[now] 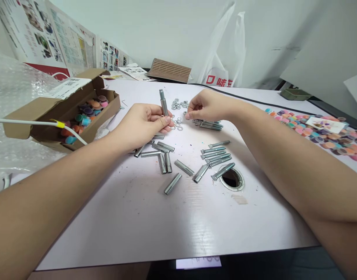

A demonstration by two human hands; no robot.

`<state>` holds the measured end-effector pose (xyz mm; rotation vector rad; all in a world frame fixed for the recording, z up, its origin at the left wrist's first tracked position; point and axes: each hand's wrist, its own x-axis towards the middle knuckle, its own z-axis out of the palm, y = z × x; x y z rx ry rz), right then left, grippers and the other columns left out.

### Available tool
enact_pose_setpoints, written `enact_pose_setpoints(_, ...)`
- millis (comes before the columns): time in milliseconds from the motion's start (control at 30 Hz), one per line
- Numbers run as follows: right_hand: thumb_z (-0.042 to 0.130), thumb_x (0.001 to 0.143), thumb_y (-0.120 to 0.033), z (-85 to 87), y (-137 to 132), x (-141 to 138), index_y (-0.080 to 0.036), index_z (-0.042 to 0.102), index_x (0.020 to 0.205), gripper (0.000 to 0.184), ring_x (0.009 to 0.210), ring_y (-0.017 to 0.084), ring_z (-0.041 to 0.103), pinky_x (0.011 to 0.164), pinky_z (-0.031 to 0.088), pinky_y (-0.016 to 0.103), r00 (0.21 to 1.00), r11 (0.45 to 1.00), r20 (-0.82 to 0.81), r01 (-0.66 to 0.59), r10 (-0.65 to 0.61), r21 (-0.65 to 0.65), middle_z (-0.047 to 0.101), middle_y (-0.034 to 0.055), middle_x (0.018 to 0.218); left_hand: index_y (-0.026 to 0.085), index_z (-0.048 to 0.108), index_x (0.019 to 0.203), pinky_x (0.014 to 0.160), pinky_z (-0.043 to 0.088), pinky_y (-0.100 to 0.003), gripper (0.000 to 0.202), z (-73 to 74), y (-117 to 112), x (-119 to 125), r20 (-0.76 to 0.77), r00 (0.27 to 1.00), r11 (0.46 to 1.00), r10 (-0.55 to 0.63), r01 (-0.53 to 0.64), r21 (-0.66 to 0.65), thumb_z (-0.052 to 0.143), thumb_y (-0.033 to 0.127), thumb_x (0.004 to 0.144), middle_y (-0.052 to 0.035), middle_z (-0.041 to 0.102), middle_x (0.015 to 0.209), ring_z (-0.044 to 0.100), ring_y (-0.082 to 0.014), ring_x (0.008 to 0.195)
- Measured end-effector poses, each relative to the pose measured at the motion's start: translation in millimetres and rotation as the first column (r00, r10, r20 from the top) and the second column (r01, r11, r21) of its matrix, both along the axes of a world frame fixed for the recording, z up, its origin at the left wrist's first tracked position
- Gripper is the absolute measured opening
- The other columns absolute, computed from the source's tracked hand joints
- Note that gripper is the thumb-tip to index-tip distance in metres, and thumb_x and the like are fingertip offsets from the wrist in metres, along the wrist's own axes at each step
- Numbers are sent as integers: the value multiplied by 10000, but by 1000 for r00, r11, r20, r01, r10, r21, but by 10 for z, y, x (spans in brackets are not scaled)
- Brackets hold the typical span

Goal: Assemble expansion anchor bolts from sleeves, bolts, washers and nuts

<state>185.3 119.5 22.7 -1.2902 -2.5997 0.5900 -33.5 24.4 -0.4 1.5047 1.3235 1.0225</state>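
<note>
My left hand (143, 124) is closed around an upright metal bolt in a sleeve (163, 103), its threaded tip pointing up. My right hand (206, 105) pinches with thumb and fingers just above a scatter of small washers (178, 125) and nuts (178, 104); what it pinches is too small to name. Several loose metal sleeves (163, 155) lie on the white table (155, 217) below my left hand. A row of bare bolts (216, 153) lies to their right, and another bundle of bolts (211, 125) sits under my right wrist.
An open cardboard box (62, 112) of coloured caps stands at left, with a white cable (35, 123) across it. A round cable hole (232, 179) is in the table. Coloured discs (318, 132) cover the right side. A plastic bag (222, 74) and corrugated card (169, 70) stand at the back.
</note>
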Motion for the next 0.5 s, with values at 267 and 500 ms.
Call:
enact_pose_setpoints(267,638,871,-453,219,-329,-310,-181,649,848,273,879,201,594,696,470,313,816,978,-574,-67,-61,-199,683,99,951,181,737,820,670,562,-282,110,-5,12,-47,-206,977,999,-46,50,14,724,289,802,-72,750,808,713,-191,774)
enact_pose_setpoints(500,614,884,-457,153,-390,-412,-187,644,796,286,819,195,583,682,467,316,878,993,-478,-25,-34,-116,689,84,923,187,739,806,713,572,-310,108,-11,15,-53,-209,978,1000,-9,14,22,725,293,791,-73,750,804,717,-205,777)
